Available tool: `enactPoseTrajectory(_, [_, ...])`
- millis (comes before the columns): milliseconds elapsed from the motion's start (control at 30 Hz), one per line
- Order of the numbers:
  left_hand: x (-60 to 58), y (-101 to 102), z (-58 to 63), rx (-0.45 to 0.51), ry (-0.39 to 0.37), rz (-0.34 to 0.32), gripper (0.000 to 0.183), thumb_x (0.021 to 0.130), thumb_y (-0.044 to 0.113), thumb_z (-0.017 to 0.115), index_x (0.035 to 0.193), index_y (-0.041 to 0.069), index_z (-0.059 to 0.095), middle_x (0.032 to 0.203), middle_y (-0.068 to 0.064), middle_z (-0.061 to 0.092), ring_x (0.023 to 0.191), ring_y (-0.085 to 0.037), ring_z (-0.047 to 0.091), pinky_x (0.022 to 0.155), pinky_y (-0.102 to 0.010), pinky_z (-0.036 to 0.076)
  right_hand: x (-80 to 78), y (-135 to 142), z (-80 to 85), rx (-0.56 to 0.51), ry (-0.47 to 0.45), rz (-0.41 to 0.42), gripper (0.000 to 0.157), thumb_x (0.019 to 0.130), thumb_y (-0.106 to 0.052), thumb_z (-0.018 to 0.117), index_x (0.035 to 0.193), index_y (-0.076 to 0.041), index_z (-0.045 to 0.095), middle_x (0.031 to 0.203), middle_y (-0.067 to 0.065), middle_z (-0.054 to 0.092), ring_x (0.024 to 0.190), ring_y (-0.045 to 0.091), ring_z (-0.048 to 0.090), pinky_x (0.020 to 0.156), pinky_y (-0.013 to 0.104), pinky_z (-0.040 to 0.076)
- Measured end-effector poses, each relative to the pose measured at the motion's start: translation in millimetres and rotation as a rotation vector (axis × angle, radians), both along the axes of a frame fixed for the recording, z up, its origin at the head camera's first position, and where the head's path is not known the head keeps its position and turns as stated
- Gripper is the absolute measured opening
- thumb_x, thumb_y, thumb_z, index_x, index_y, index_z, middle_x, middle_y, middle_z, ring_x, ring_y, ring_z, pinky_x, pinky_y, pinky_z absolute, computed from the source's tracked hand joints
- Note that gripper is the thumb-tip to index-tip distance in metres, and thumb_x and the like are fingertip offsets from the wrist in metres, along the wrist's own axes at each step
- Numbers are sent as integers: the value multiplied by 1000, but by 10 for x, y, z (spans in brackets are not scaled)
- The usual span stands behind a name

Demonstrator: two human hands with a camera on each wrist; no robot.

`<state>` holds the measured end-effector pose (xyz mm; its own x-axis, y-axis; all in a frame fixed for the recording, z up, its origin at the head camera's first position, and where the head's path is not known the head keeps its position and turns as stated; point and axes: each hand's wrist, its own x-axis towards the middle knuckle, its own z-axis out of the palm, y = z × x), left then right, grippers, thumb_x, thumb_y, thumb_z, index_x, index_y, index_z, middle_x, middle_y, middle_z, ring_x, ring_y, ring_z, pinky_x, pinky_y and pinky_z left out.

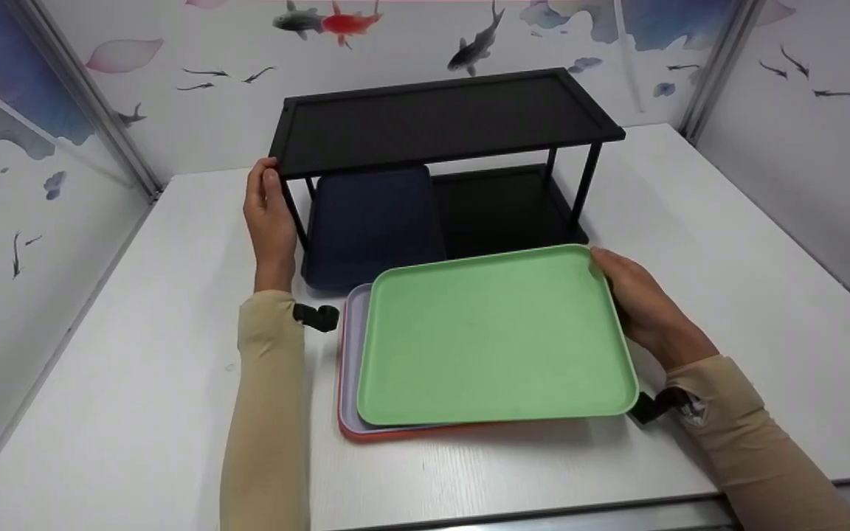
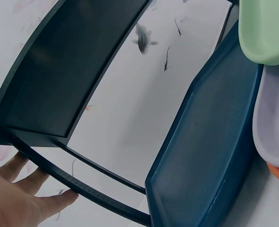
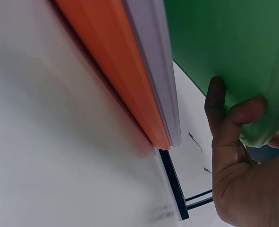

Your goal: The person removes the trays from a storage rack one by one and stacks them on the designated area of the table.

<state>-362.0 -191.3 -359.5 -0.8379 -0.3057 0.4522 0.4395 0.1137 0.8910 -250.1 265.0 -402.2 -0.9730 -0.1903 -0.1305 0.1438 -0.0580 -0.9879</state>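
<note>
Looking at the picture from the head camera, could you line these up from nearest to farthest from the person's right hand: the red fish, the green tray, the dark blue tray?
1. Green tray: held at its right edge by the right hand.
2. Dark blue tray: to the left, partly under the black rack's top.
3. Red fish: pictured on the back wall.

White table (image 1: 137, 369) bears black rack (image 1: 440, 122) and orange tray (image 3: 108, 56).
</note>
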Motion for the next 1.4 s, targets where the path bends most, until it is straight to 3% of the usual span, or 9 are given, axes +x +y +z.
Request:
enactPoseTrajectory(267, [-22, -4, -3, 8, 4, 8, 43, 112, 34, 39, 146, 11, 51, 156, -2, 44, 144, -7, 39, 115, -17, 32, 7, -19, 13, 44, 14, 12, 59, 109, -43, 46, 154, -5, 35, 126, 0, 58, 104, 9, 65, 87, 25, 56])
enactPoseTrajectory(467, [-17, -5, -14, -7, -3, 17, 43, 112, 35, 39, 148, 11, 49, 158, -2, 42, 147, -8, 36, 116, -18, 31, 10, -25, 31, 95, -12, 36, 64, 109, -42, 47, 160, -7, 30, 141, -1, 50, 118, 8, 62, 93, 25, 53])
enactPoseTrajectory(667, [-28, 0, -7, -6, -3, 26, 43, 113, 28, 38, 149, 7, 47, 160, -6, 41, 150, -15, 34, 118, -21, 30, 0, -39, 31, 89, -25, 64, 63, 109, -40, 48, 160, -6, 31, 142, -1, 50, 120, 7, 62, 95, 27, 54])
enactPoseTrajectory(900, [-22, -6, -6, -2, -6, 16, 43, 113, 31, 39, 149, 8, 48, 160, -4, 40, 149, -10, 33, 117, -18, 29, -8, -63, 19, 63, -14, 62, 60, 109, -36, 51, 157, -5, 36, 135, -3, 58, 114, 10, 66, 90, 29, 57])
enactPoseTrajectory(1167, [-5, -4, -1, -2, -7, 14, 44, 112, 34, 40, 149, 11, 49, 160, -2, 40, 149, -9, 33, 118, -19, 29, -12, -57, -11, 207, 15, 66, 58, 105, -24, 61, 156, -6, 40, 153, 9, 46, 120, 9, 59, 96, 27, 54])
enactPoseTrajectory(1400, [-6, -11, -5, -6, -26, 17, 45, 112, 37, 40, 148, 13, 49, 160, 0, 40, 147, -6, 35, 116, -18, 30, -7, -59, -32, 274, 61, 55, 53, 105, -17, 60, 153, -2, 43, 150, 15, 49, 114, 9, 62, 93, 27, 55])
